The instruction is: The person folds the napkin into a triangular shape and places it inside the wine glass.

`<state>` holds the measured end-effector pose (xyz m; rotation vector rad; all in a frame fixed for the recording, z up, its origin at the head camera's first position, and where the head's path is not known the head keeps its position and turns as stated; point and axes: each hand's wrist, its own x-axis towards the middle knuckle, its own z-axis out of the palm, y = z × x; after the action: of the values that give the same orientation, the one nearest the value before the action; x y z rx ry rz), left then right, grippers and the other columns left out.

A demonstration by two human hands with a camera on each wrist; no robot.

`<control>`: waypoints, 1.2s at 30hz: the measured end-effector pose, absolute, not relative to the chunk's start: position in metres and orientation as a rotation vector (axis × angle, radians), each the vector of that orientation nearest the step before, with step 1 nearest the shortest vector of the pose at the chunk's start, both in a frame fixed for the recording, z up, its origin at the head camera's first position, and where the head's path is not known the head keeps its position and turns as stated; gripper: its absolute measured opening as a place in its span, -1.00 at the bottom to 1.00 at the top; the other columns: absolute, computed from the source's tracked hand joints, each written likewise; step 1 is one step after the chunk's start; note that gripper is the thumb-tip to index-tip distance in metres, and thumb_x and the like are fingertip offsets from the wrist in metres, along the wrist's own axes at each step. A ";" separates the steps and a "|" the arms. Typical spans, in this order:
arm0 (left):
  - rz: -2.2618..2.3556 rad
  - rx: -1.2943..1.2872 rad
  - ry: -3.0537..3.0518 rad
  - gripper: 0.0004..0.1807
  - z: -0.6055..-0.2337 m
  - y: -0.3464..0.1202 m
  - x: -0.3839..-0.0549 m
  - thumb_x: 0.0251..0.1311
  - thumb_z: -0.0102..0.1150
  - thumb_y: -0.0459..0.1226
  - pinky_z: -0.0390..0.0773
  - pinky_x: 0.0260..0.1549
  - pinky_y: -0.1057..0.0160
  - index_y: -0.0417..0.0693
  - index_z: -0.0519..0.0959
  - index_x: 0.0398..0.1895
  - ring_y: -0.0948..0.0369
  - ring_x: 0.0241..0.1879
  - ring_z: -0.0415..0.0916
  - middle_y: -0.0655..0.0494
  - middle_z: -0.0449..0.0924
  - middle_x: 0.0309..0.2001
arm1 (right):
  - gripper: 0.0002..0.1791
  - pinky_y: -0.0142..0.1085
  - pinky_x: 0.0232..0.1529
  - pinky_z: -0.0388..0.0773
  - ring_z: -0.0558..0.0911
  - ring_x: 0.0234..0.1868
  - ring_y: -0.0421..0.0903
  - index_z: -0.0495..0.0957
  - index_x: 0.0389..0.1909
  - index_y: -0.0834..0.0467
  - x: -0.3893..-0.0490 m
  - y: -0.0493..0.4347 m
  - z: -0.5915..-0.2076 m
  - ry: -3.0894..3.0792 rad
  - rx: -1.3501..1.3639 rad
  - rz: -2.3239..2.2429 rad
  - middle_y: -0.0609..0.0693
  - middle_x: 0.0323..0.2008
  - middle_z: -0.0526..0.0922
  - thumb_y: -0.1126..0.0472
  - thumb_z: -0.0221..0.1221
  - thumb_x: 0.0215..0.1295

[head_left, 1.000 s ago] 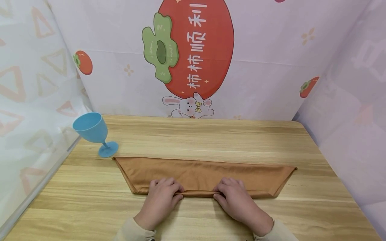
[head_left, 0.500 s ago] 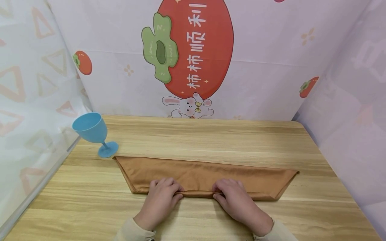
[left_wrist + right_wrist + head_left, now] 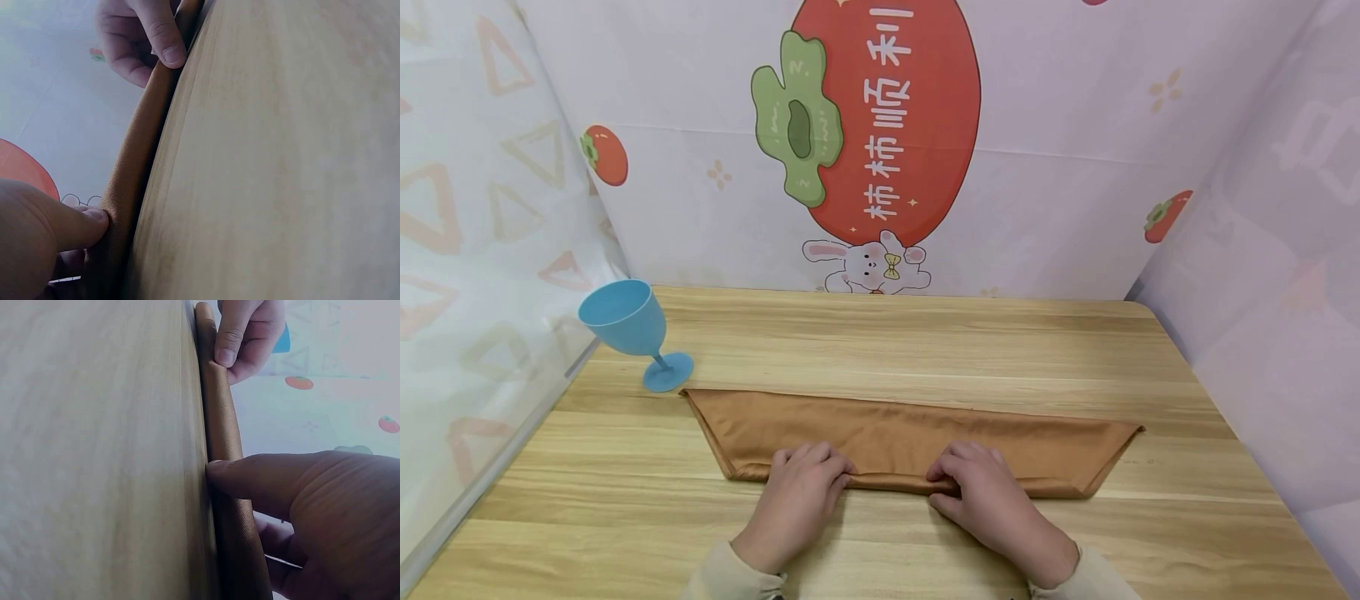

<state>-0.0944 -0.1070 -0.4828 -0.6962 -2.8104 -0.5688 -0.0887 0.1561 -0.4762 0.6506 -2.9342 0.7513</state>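
A brown satiny cloth [image 3: 887, 429], folded into a long band with slanted ends, lies across the table. Its near edge is turned into a thin roll [image 3: 225, 419]. My left hand [image 3: 801, 496] holds the roll left of the middle, fingers over the top and thumb at the near side. To the right, my right hand [image 3: 988, 500] grips the same roll, thumb [image 3: 244, 475] against its near face. Some fingertips are hidden behind the cloth in the wrist views. Between the hands a short stretch of roll shows.
A blue plastic goblet [image 3: 632, 321] stands upright at the far left, its base close to the cloth's left corner. The wooden table [image 3: 925, 346] is bounded by printed white sheets at the back and both sides.
The cloth's right end has shifted slightly right and toward me. Both hands stay nearly in place; the right thumb now sits a little farther from its fingers.
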 end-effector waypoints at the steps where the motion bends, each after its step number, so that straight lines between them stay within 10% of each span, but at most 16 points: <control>1: -0.564 -0.696 -2.813 -0.88 -0.483 -0.107 -0.094 0.22 0.38 -0.25 0.31 -0.18 0.09 0.24 0.66 -0.35 0.33 -0.30 0.45 0.43 0.44 -0.40 | -0.78 -0.17 -0.11 0.31 0.51 -0.21 -0.29 0.64 -0.36 -0.11 -0.089 0.156 -0.476 -2.934 0.654 0.751 -0.40 -0.32 0.50 0.16 0.51 0.06; 36: -0.602 -0.681 -2.858 -0.80 -0.485 -0.108 -0.097 0.01 0.54 -0.13 0.18 -0.24 0.16 0.25 0.65 -0.36 0.32 -0.29 0.42 0.44 0.46 -0.35 | -0.89 -0.16 -0.12 0.33 0.47 -0.25 -0.33 0.69 -0.35 -0.06 -0.088 0.156 -0.476 -2.879 0.694 0.722 -0.37 -0.37 0.48 0.15 0.44 0.16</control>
<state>-0.0968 -0.1085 -0.4849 -0.6809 -2.8576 -0.6023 -0.0878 0.1559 -0.4764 0.6936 -2.8791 0.7215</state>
